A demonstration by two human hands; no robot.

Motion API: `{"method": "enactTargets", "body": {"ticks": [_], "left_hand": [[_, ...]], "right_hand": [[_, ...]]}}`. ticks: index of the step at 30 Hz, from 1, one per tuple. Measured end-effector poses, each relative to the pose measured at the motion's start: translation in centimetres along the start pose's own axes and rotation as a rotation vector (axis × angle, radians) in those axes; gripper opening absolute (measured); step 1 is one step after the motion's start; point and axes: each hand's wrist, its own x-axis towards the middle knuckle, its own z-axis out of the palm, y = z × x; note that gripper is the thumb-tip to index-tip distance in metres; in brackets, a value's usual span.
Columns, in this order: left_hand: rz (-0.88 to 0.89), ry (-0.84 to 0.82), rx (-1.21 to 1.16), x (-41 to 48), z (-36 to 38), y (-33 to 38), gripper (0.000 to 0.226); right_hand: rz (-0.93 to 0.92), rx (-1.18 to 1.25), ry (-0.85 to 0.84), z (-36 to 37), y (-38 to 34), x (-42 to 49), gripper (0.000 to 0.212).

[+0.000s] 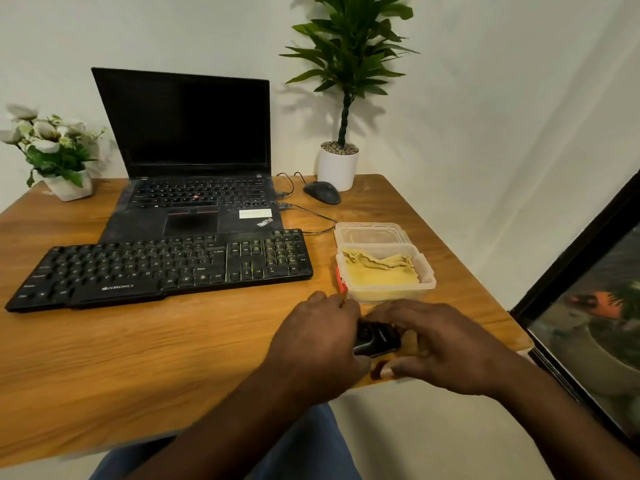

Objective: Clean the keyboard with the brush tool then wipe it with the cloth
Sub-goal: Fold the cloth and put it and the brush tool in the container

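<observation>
On grained wood (pixel 138 358), left hand (pixel 320 336) grips glossy tool (pixel 376 338).

Wooden table (pixel 138 358); laptop (pixel 194 202) at back, keyboard (pixel 162 268) before it; mouse (pixel 322 192); flower pot (pixel 69 187); plant pot (pixel 337 169); tub (pixel 388 294); black tool (pixel 377 337) near front edge.

Desk workstation, a home or small-office corner. Wooden desk (pixel 173 358) set against plain white wall (pixel 485 98). Open ThinkPad laptop (pixel 194 133), Zebronics keyboard (pixel 156 268) in front, wired mouse (pixel 322 192). Decor: potted green plant (pixel 349 57), potted white flowers (pixel 45 136). Dark-framed window (pixel 606 323) at right.
</observation>
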Motion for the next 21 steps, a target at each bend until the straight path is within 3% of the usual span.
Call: {"method": "enactTargets", "body": {"ticks": [4, 11, 16, 21], "left_hand": [[0.056, 0.046, -0.171, 0.9, -1.9, 0.3, 0.053], [0.088, 0.234, -0.118, 7.5, -3.8, -0.1, 0.054], [0.06, 0.193, 0.032, 11.1, -1.8, -0.3, 0.045], [0.068, 0.126, 0.171, 12.8, -1.4, -0.6, 0.033]], "right_hand": [[0.022, -0.045, 0.064, -2.7, 0.4, 0.3, 0.066], [0.152, -0.13, 0.217, -6.7, 2.9, 4.0, 0.047], [0.311, -0.079, 0.097, -5.4, 5.3, 7.4, 0.044], [0.31, -0.159, -0.023, -4.9, 6.8, 9.1, 0.037]]}}
